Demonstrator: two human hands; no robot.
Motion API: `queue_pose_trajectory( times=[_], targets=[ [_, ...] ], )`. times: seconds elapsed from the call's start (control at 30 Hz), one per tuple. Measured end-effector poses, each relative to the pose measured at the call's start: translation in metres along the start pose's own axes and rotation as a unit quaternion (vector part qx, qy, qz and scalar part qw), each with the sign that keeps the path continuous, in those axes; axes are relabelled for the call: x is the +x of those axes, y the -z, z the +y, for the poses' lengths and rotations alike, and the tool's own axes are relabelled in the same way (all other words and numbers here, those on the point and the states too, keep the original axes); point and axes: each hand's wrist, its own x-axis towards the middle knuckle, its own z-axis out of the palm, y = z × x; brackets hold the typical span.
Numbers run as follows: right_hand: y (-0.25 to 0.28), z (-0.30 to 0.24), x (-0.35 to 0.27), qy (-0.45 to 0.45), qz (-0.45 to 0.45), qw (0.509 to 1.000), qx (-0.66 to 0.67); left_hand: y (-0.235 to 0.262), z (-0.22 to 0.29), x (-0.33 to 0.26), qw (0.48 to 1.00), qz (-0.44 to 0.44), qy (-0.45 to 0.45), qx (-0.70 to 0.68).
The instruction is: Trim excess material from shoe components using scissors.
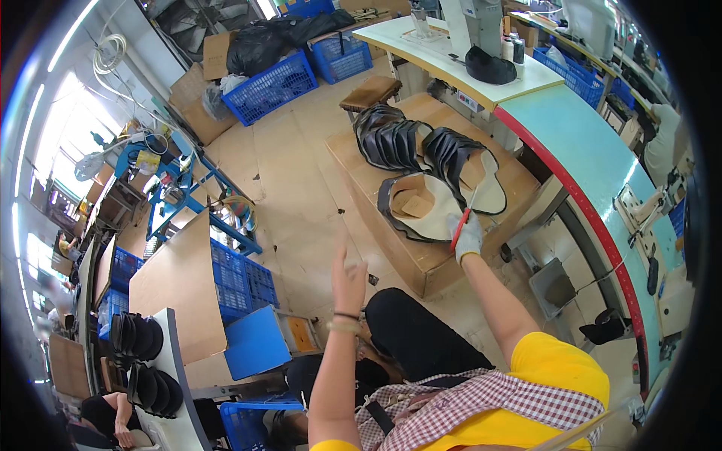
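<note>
My right hand [468, 234], in a white glove, is closed around red-handled scissors [459, 228], their thin blade pointing away from me. It is at the near edge of a black shoe upper [410, 214] with a pale lining; whether the glove also grips the upper is unclear. Behind lie two rows of stacked black shoe uppers [387, 139], all on a large brown cardboard box [429, 267]. Bare, my left hand [349, 284] is raised left of the box. Its index finger is stretched out, the thumb stands apart, and nothing is in it.
At the right curves a pale blue table [587, 128] with a red edge. A sewing machine [481, 37] stands on the white table beyond the box. Blue crates [271, 86] line the back. Black curved pieces [154, 387] sit on a bench at the lower left.
</note>
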Motion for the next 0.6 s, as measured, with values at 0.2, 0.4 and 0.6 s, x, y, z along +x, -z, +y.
queue_pose_trajectory(
  times=[0.2, 0.4, 0.6],
  targets=[
    [0.022, -0.047, -0.02, -0.026, -0.038, 0.996, -0.074, 0.069, -0.107, -0.099, 0.992, 0.062, 0.101, 0.042],
    [0.063, -0.023, 0.007, 0.194, 0.058, 0.961, -0.19, 0.11, -0.089, -0.155, 0.962, 0.141, 0.188, -0.138],
    [0.017, -0.035, 0.003, 0.09, -0.008, 0.979, -0.185, 0.096, -0.114, -0.143, 0.976, 0.124, 0.17, -0.051]
  ],
)
